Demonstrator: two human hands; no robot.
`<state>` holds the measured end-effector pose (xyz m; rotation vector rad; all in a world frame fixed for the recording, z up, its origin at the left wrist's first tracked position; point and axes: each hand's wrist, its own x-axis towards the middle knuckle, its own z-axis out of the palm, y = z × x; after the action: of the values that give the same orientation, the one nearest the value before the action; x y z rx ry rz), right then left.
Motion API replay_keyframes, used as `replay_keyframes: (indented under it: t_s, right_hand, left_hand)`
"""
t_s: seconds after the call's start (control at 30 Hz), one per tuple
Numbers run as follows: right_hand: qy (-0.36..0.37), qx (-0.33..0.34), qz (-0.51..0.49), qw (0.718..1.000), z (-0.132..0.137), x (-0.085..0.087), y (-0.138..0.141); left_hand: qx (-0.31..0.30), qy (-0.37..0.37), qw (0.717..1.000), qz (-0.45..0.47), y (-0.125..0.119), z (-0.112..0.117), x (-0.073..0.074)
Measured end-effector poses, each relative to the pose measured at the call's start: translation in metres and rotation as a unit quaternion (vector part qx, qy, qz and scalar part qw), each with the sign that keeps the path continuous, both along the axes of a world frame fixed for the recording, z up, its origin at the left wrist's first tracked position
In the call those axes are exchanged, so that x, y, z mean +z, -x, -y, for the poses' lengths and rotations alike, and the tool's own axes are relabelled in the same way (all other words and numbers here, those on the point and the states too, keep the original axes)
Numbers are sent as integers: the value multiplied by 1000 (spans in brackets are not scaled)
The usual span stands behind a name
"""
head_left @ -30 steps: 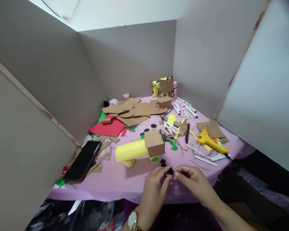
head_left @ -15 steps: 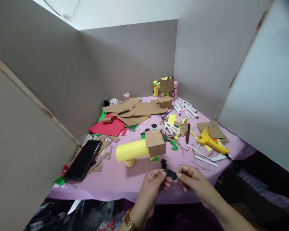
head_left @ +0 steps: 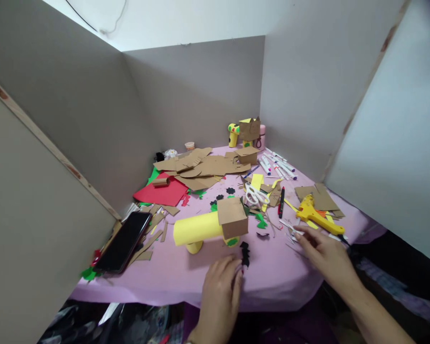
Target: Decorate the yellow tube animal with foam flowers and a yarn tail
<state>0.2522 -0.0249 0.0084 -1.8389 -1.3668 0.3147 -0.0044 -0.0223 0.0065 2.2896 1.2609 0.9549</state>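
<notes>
My left hand (head_left: 220,289) lies palm down at the table's front, its fingers bent and thumb drawn in. Its fingertips are beside a black paper cutout (head_left: 245,254); what they pinch, if anything, is hidden. On the right, my right hand (head_left: 324,258) has thumb and forefinger closed on a white paper strip (head_left: 296,232) among other thin scraps. A yellow paper tube figure (head_left: 197,228) with a brown cardboard box (head_left: 232,217) at one end stands on short legs beyond my left hand. A small dark curled scrap (head_left: 263,234) rests between my hands.
A yellow glue gun (head_left: 318,217) lies just beyond my right hand. White scissors (head_left: 256,195), a black marker (head_left: 281,203) and green cutouts (head_left: 261,221) are farther in. A phone (head_left: 123,241) is at left; cardboard sheets (head_left: 215,165) cover the back. Grey panels (head_left: 200,91) enclose the table.
My hands have parted. The right one moved right to the white strips, the left one turned palm down on the table. The black paper they held is out of them; a dark scrap now lies between.
</notes>
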Motion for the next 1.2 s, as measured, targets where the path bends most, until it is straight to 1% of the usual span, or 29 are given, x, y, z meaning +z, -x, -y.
replay_keyframes:
  t_s: [0.07, 0.13, 0.27, 0.33, 0.43, 0.5, 0.57, 0.63, 0.7, 0.77, 0.8, 0.87, 0.93, 1.0, 1.03, 1.1, 1.2]
  right_hand:
    - [-9, -37, 29, 999, 3, 0, -8]
    - [-11, -32, 33, 999, 5, 0, -10]
    - [-17, 39, 50, 998, 1, -2, 5]
    - [-20, 81, 89, 993, -2, -4, 19]
    - [-20, 142, 158, 977, -8, -9, 41]
    - [-20, 154, 183, 971, -11, -11, 51]
    - [-24, 143, 197, 970, -14, -11, 52]
    - [-32, 111, 211, 971, -16, -8, 41]
    - [-42, 57, 224, 972, -18, -4, 19]
    - [-43, -1, 247, 968, -20, 0, -8]
    - [-32, -37, 288, 956, -21, 0, -22]
    - [10, -86, 349, 933, -24, -2, -45]
    - [46, -97, 378, 920, -27, -8, -59]
    - [59, -89, 383, 918, -30, -15, -66]
    - [62, -84, 382, 918, -31, -18, -67]
    - [66, -80, 379, 920, -32, -22, -68]
    - [75, -82, 375, 921, -35, -25, -69]
  left_hand:
    - [-14, -53, 996, -71, -2, 1, -6]
    - [-29, -71, 990, -120, -9, 1, -11]
    - [-43, -79, 984, -152, -22, 0, -15]
    - [-42, -89, 983, -152, -25, -1, -15]
    - [-34, -104, 980, -164, -28, -4, -16]
    - [-32, -101, 978, -181, -31, -7, -18]
    - [-36, -94, 976, -192, -37, -10, -19]
    - [-40, -91, 977, -190, -42, -13, -20]
    - [-46, -93, 978, -179, -45, -14, -19]
    - [-57, -102, 980, -158, -44, -12, -19]
    - [-65, -111, 981, -143, -41, -11, -20]
    - [-78, -144, 981, -100, -32, -8, -25]
    - [-81, -182, 978, -57, -18, -4, -30]
    - [-59, -209, 976, -29, 0, -2, -31]
    - [-37, -224, 974, -11, 10, -1, -29]
    - [24, -237, 971, 12, 29, -2, -20]
    - [113, -283, 951, 49, 54, -8, 3]
